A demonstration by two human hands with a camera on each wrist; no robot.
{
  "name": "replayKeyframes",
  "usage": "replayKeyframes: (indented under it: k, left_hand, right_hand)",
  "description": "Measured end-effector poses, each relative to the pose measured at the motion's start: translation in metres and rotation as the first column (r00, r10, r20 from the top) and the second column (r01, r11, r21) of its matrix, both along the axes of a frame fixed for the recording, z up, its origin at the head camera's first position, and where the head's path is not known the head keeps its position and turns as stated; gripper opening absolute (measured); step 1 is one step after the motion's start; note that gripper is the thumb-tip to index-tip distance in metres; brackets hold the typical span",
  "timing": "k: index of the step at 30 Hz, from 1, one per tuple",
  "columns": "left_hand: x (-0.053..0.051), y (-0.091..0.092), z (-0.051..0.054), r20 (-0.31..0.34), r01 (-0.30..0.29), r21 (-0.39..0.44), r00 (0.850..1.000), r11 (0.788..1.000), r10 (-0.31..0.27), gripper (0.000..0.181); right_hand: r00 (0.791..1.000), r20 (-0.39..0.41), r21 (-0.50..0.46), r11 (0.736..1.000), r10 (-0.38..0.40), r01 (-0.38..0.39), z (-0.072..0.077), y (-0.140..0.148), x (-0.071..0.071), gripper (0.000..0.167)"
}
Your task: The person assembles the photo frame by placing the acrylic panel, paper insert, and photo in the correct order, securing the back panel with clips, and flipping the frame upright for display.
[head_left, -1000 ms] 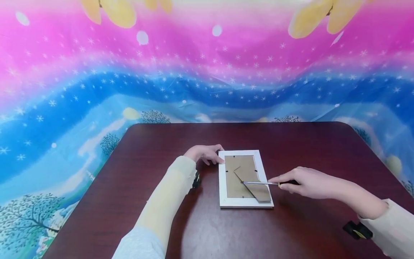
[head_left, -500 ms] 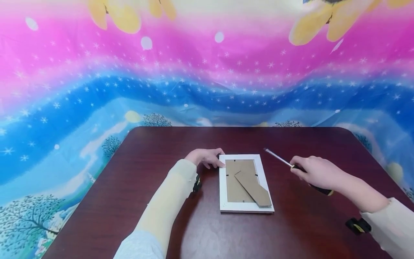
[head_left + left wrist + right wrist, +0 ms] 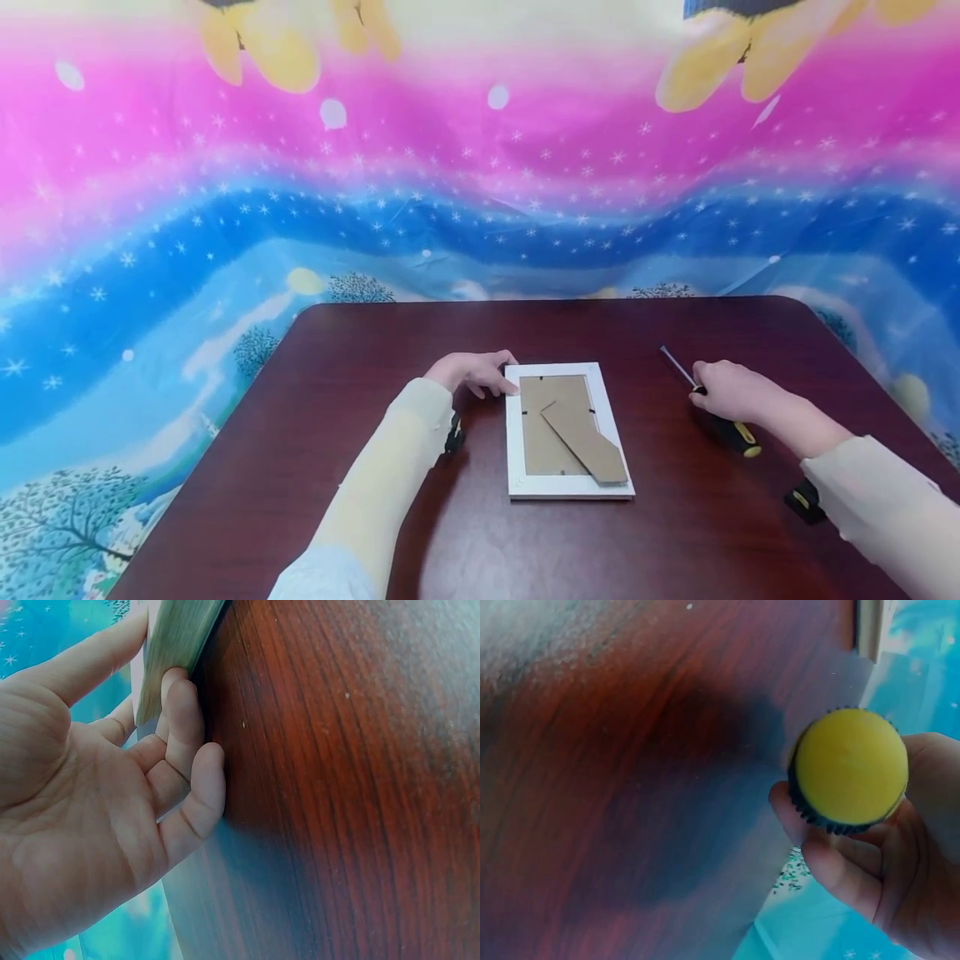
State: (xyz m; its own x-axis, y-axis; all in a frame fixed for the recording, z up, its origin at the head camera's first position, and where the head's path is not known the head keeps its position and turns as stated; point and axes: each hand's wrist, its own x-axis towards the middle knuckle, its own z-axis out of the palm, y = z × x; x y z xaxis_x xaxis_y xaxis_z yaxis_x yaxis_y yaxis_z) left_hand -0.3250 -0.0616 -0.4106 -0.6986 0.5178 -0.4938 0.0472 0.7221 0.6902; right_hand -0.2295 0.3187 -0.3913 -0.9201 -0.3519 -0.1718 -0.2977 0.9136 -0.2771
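Note:
A white picture frame [image 3: 513, 450] lies face down on the table, its brown backing board [image 3: 551, 392] showing. Small black tabs sit around the board, and a brown easel stand [image 3: 588, 450] slants across it. At the frame's far left corner, my left hand [image 3: 472, 372] grips the edge. The left wrist view shows the thumb on one face of the frame [image 3: 176, 652] and curled fingers [image 3: 184, 712] at its side. To the right of the frame, my right hand [image 3: 738, 392] holds a screwdriver [image 3: 678, 367], shaft pointing away to the left. The handle's yellow end [image 3: 851, 766] faces the right wrist camera.
The dark reddish wooden table [image 3: 360, 517] has rounded far corners. Behind it hangs a colourful backdrop cloth [image 3: 480, 200] with snowflakes and trees. A black wrist device [image 3: 806, 502] sits at the right cuff, and another [image 3: 454, 435] at the left cuff.
My right hand has lifted the screwdriver off the frame's back and carried it right, turning its tip away. The easel stand lies lower against the board. My left hand stays at the frame's edge.

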Motion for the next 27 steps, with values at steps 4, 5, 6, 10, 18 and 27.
replayKeyframes:
  k: [4, 5, 6, 10, 18, 27]
  left_hand:
    - [-0.001, 0.0, 0.001, 0.003, -0.012, 0.011, 1.0, 1.0, 0.011, 0.042]
    - [-0.001, 0.0, 0.001, 0.004, -0.013, 0.011, 1.0, 1.0, 0.013, 0.042]
    - [-0.001, 0.0, 0.002, 0.008, -0.014, 0.011, 1.0, 1.0, 0.014, 0.042]
    - [-0.002, 0.001, 0.001, 0.021, -0.004, 0.004, 1.0, 1.0, 0.004, 0.042]
    - [0.0, 0.001, -0.001, 0.013, -0.009, 0.01, 1.0, 1.0, 0.008, 0.042]
    - [-0.001, 0.001, -0.001, 0.011, -0.005, 0.024, 1.0, 1.0, 0.005, 0.042]
  right_hand:
    - [1.0, 0.014, 0.025, 1.0, -0.014, 0.014, -0.004, 0.003, -0.005, 0.017]
    - [1.0, 0.018, 0.03, 0.999, -0.022, 0.021, -0.005, 0.003, -0.005, 0.017]
    - [0.999, 0.023, 0.035, 0.999, -0.029, 0.028, -0.006, 0.004, -0.006, 0.017]
    - [0.997, 0.052, 0.038, 0.998, -0.053, 0.051, -0.012, 0.006, -0.004, 0.018]
    - [0.997, 0.036, 0.074, 0.995, -0.069, 0.067, -0.017, 0.008, -0.002, 0.02]
    - [0.995, 0.054, 0.14, 0.987, -0.082, 0.074, -0.008, 0.006, -0.002, 0.025]
